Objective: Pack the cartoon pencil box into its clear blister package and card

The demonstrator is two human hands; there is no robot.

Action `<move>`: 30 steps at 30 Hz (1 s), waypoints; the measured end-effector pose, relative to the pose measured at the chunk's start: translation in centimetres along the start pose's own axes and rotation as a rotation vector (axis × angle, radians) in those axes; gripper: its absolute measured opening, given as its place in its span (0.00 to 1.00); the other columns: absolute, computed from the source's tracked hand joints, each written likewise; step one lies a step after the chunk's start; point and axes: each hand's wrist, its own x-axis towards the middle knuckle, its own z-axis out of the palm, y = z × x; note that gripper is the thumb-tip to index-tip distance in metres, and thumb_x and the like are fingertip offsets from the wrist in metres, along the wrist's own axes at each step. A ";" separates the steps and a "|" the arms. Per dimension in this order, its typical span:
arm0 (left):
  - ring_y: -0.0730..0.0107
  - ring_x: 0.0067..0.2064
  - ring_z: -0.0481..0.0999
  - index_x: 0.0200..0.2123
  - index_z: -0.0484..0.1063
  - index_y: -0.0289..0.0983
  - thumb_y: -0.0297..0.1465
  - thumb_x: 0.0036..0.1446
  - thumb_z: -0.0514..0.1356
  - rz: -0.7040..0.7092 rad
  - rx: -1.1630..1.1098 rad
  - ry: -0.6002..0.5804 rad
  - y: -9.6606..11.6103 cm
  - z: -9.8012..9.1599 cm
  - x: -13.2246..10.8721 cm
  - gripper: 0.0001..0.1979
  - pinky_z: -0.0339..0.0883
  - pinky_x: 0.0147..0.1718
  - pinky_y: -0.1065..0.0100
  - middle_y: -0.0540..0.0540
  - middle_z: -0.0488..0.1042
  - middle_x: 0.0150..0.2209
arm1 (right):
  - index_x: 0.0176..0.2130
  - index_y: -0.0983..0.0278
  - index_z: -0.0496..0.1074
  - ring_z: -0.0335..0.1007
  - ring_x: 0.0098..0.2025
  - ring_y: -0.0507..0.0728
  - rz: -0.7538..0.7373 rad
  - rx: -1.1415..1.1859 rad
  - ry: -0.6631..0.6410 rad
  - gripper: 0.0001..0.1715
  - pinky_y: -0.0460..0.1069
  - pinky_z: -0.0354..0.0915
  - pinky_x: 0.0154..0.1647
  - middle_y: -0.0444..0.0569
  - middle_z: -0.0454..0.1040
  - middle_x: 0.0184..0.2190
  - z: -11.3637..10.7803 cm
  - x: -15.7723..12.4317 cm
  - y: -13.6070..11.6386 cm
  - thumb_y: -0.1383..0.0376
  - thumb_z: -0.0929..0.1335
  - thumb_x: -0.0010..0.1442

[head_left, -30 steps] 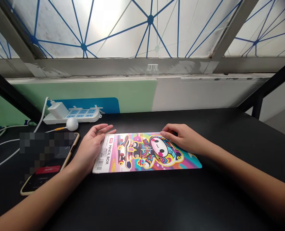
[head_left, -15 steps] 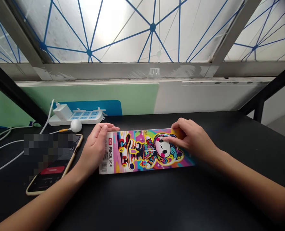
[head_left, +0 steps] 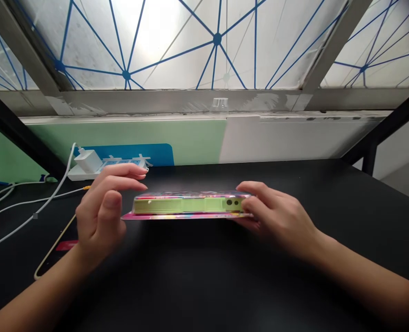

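Observation:
A packaged pencil box [head_left: 190, 205] is tilted edge-on to me above the black desk. Its yellow-green side shows through clear plastic, with two dark round spots near the right end and a pink card edge below. My right hand [head_left: 276, 210] grips the right end, fingers on top and at the side, part of the hand beneath. At the left end my left hand [head_left: 103, 203] has its fingers raised and apart, with the thumb up. The base of that hand is by the card's left corner; whether it touches is unclear. The printed face is hidden from view.
Behind my left hand, a white power strip [head_left: 80, 172] with a plugged-in charger [head_left: 88, 161] stands against the wall. White cables [head_left: 20, 233] run over the desk [head_left: 204, 286] at left. A phone [head_left: 52, 258] lies partly under my left forearm. Black frame bars [head_left: 380, 131] rise at both sides.
The pencil box has turned from its printed face to its yellow-green side edge. My left hand has loosened and its fingers have lifted. My right hand still grips the right end.

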 end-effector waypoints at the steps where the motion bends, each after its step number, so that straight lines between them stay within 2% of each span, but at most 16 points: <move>1: 0.52 0.56 0.73 0.40 0.77 0.48 0.44 0.72 0.46 0.077 0.028 -0.014 0.0 -0.1 0.3 0.20 0.63 0.60 0.49 0.47 0.75 0.51 | 0.35 0.60 0.69 0.75 0.32 0.57 -0.007 -0.003 -0.038 0.11 0.53 0.70 0.33 0.57 0.77 0.50 0.0 -0.1 -0.4 0.59 0.65 0.69; 3: 0.53 0.54 0.75 0.42 0.77 0.47 0.38 0.71 0.50 0.175 0.109 -0.113 -0.1 -0.1 0.9 0.15 0.66 0.56 0.53 0.46 0.76 0.50 | 0.38 0.61 0.72 0.77 0.34 0.59 -0.040 0.004 -0.112 0.09 0.54 0.72 0.34 0.59 0.76 0.55 0.3 -0.2 -0.8 0.61 0.64 0.69; 6: 0.52 0.57 0.75 0.49 0.75 0.45 0.36 0.68 0.55 0.201 0.282 -0.330 -1.0 0.2 1.1 0.11 0.67 0.55 0.55 0.43 0.75 0.56 | 0.38 0.62 0.74 0.78 0.34 0.59 -0.146 0.007 -0.174 0.11 0.55 0.73 0.37 0.58 0.79 0.51 0.7 -0.1 -0.9 0.64 0.63 0.69; 9: 0.45 0.64 0.69 0.56 0.73 0.44 0.41 0.63 0.62 0.238 0.489 -0.504 -2.3 0.5 0.5 0.20 0.54 0.65 0.46 0.40 0.71 0.63 | 0.33 0.62 0.73 0.76 0.31 0.56 -0.288 0.009 -0.173 0.14 0.53 0.71 0.36 0.56 0.81 0.49 1.2 0.1 -0.6 0.68 0.63 0.69; 11: 0.39 0.68 0.63 0.61 0.70 0.43 0.46 0.61 0.64 0.228 0.587 -0.584 -2.9 0.6 0.1 0.28 0.45 0.67 0.40 0.38 0.69 0.65 | 0.32 0.61 0.73 0.74 0.28 0.54 -0.343 0.030 -0.163 0.15 0.52 0.70 0.35 0.54 0.81 0.49 1.6 0.1 -0.5 0.69 0.63 0.68; 12: 0.38 0.68 0.62 0.63 0.68 0.44 0.48 0.60 0.64 0.205 0.611 -0.617 -3.1 0.6 0.0 0.31 0.44 0.67 0.38 0.37 0.69 0.66 | 0.32 0.61 0.73 0.73 0.27 0.54 -0.355 0.049 -0.162 0.14 0.52 0.69 0.34 0.53 0.81 0.48 1.7 0.1 -0.5 0.69 0.63 0.68; 16: 0.42 0.62 0.70 0.66 0.65 0.45 0.48 0.59 0.64 0.112 0.600 -0.708 -3.1 0.9 -0.4 0.34 0.57 0.62 0.45 0.38 0.70 0.63 | 0.37 0.61 0.74 0.73 0.29 0.54 -0.318 0.179 -0.207 0.10 0.51 0.68 0.33 0.52 0.80 0.44 2.3 -0.3 -0.6 0.67 0.63 0.68; 18: 0.45 0.59 0.72 0.64 0.66 0.44 0.48 0.58 0.65 0.109 0.601 -0.718 -2.9 1.2 -0.4 0.34 0.63 0.58 0.50 0.37 0.72 0.61 | 0.42 0.61 0.73 0.75 0.32 0.55 -0.246 0.285 -0.247 0.08 0.51 0.69 0.35 0.53 0.80 0.44 2.3 -0.5 -0.6 0.62 0.65 0.68; 20: 0.44 0.57 0.72 0.64 0.66 0.43 0.48 0.56 0.66 0.134 0.628 -0.700 -2.7 1.6 -0.5 0.35 0.66 0.55 0.50 0.36 0.72 0.59 | 0.47 0.62 0.71 0.76 0.35 0.57 -0.167 0.394 -0.259 0.13 0.51 0.70 0.35 0.53 0.79 0.42 2.2 -0.4 -0.3 0.56 0.67 0.67; 23: 0.43 0.56 0.72 0.64 0.64 0.42 0.47 0.56 0.67 0.192 0.676 -0.648 -2.3 2.2 -0.7 0.36 0.65 0.54 0.48 0.35 0.72 0.58 | 0.49 0.61 0.68 0.76 0.39 0.59 -0.058 0.443 -0.152 0.17 0.54 0.71 0.40 0.53 0.79 0.41 2.1 0.0 0.4 0.54 0.69 0.66; 24: 0.42 0.56 0.71 0.65 0.63 0.41 0.46 0.57 0.67 0.223 0.692 -0.626 -2.2 2.4 -0.8 0.36 0.65 0.55 0.47 0.34 0.71 0.58 | 0.50 0.61 0.67 0.76 0.43 0.61 -0.021 0.432 -0.108 0.19 0.56 0.71 0.44 0.55 0.79 0.43 2.1 0.1 0.8 0.54 0.70 0.65; 26: 0.40 0.57 0.70 0.66 0.62 0.41 0.42 0.57 0.67 0.304 0.735 -0.571 -1.8 2.8 -1.1 0.36 0.61 0.57 0.42 0.33 0.70 0.58 | 0.55 0.61 0.65 0.73 0.53 0.66 0.075 0.410 -0.083 0.30 0.61 0.70 0.51 0.60 0.76 0.52 2.1 0.3 1.6 0.51 0.73 0.61; 28: 0.38 0.59 0.68 0.67 0.61 0.41 0.39 0.58 0.67 0.392 0.782 -0.504 -1.4 3.2 -1.4 0.36 0.55 0.61 0.38 0.31 0.68 0.59 | 0.61 0.62 0.62 0.69 0.59 0.70 0.187 0.403 -0.143 0.41 0.65 0.68 0.55 0.63 0.72 0.58 2.2 0.3 2.3 0.47 0.74 0.57; 30: 0.38 0.60 0.66 0.68 0.59 0.41 0.38 0.59 0.67 0.446 0.808 -0.456 -1.3 3.4 -1.7 0.37 0.50 0.63 0.36 0.31 0.67 0.60 | 0.62 0.62 0.62 0.70 0.58 0.70 0.269 0.416 -0.228 0.45 0.65 0.69 0.54 0.62 0.72 0.58 2.1 0.3 2.9 0.45 0.75 0.55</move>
